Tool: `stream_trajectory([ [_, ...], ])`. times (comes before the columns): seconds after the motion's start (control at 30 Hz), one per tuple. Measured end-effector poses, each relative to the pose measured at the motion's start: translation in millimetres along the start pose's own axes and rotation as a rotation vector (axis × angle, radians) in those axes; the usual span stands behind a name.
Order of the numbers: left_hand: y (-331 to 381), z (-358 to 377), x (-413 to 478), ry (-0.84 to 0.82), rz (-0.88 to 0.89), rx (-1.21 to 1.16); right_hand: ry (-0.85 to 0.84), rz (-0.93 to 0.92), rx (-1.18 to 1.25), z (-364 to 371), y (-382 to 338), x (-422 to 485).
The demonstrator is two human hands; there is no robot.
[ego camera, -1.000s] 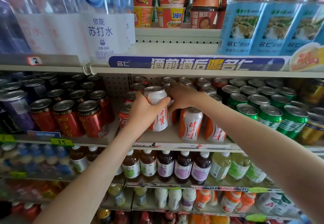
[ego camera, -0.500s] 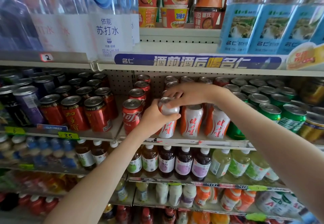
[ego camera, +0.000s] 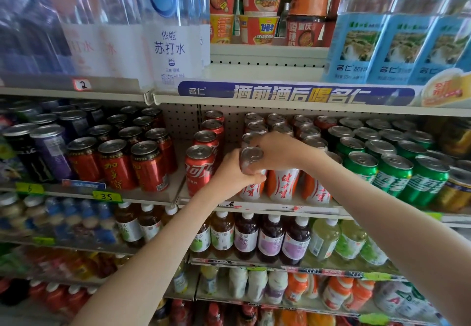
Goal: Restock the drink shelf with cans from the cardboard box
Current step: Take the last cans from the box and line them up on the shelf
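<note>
The white-orange can (ego camera: 251, 156) stands about upright at the front edge of the drink shelf (ego camera: 318, 209). The left hand (ego camera: 233, 174) grips its body from 8 o'clock. The right hand (ego camera: 279, 151) covers its rim from 1 o'clock, and I cannot tell whether it grips.

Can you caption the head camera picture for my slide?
A person's left hand and right hand hold a white can at the drink shelf front, beside red cola cans.
</note>
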State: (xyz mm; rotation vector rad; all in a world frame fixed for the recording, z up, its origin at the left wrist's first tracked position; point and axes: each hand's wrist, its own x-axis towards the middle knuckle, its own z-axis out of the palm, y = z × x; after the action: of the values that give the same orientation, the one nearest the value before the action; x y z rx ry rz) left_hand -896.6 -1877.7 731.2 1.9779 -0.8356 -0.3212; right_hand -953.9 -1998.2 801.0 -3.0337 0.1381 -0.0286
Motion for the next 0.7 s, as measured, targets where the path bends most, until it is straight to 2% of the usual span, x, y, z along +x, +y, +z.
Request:
stream_trajectory([
  [0.17, 4, -12, -7, 0.114, 0.169, 0.290, -0.022, 0.082, -0.005, 1, 2, 8],
  [0.27, 3, -34, -16, 0.204, 0.345, 0.279, -0.065, 0.103, -0.067, 2, 2, 11],
  [0.37, -14, -63, -23, 0.332, 0.474, 0.348, -0.003, 0.067, -0.177, -2, -8, 11],
  [0.47, -34, -94, -26, 0.471, 0.450, 0.437, 0.069, -0.079, -0.110, -2, -33, 16],
  [0.53, -44, -112, -28, 0.548, 0.429, 0.521, 0.053, -0.158, 0.004, 3, -52, 21],
  [0.6, -55, -129, -29, 0.588, 0.390, 0.602, 0.013, -0.180, 0.077, 13, -68, 29],
  [0.7, -72, -147, -34, 0.555, 0.315, 0.705, 0.010, -0.131, 0.079, 28, -80, 41],
])
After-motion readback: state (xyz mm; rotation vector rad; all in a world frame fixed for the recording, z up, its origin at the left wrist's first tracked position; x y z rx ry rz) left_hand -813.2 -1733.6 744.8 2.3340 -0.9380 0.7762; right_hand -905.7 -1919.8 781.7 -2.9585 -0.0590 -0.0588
